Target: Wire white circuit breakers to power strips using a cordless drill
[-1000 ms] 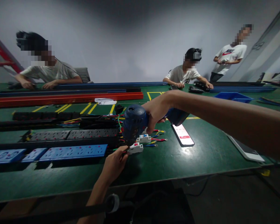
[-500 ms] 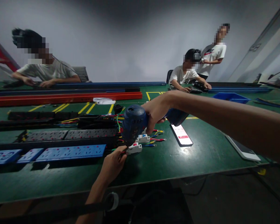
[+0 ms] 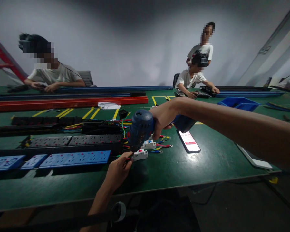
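Observation:
My right hand [image 3: 161, 117] grips a blue electric screwdriver [image 3: 140, 127], its nose pointing down onto a small white circuit breaker [image 3: 140, 155] on the green table [image 3: 183, 164]. My left hand [image 3: 118, 170] is closed in a pinch at the breaker's left end, where coloured wires [image 3: 164, 145] meet it. A second white breaker [image 3: 149, 144] lies just behind. To the left, long blue [image 3: 74, 158] and black [image 3: 72, 140] power strips lie in rows.
A lit phone [image 3: 189, 141] lies right of the breakers, and a white tablet [image 3: 253, 159] at the table's right edge. A red rail [image 3: 67, 102] and a blue bin [image 3: 239, 103] sit farther back. Two seated people work at the far side; a third stands behind.
My hands and the screwdriver have stayed on the breaker. The standing person at the back has walked left, now behind the seated person on the right.

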The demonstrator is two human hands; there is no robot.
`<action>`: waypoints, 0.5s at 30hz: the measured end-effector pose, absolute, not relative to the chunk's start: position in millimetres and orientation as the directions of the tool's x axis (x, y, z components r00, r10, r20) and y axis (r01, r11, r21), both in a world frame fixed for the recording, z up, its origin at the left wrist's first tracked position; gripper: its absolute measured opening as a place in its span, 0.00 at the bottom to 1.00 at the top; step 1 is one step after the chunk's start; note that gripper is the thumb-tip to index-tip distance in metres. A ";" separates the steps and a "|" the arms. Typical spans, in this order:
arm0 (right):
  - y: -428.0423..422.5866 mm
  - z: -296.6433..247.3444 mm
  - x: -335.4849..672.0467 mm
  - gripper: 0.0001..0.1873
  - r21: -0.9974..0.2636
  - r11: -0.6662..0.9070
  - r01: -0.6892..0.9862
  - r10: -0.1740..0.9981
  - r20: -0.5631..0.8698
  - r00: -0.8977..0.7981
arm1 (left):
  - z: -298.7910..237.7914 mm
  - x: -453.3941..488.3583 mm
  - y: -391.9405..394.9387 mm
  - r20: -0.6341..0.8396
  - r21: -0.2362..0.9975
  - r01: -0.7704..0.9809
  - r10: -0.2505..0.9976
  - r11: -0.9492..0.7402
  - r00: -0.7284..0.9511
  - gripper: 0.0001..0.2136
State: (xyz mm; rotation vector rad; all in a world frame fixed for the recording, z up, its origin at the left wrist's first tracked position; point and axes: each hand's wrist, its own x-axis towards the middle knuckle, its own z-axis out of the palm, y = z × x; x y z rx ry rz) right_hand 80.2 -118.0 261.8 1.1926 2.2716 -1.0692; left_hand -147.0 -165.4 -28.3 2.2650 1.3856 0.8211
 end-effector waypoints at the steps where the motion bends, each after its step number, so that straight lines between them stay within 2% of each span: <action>1: -118.5 261.4 80.7 0.09 -0.455 0.367 0.812 0.540 -0.606 -0.584 | -28.3 -146.8 -165.5 0.288 0.577 0.678 0.891 -0.454 0.351 0.16; 9: -116.0 259.3 86.2 0.10 -0.483 0.372 0.793 0.525 -0.594 -0.609 | -32.1 -147.7 -163.5 0.306 0.600 0.647 0.882 -0.470 0.357 0.16; 15: -117.1 256.9 94.2 0.12 -0.515 0.273 0.812 0.554 -0.606 -0.571 | -32.6 -147.5 -164.2 0.322 0.603 0.640 0.880 -0.475 0.350 0.15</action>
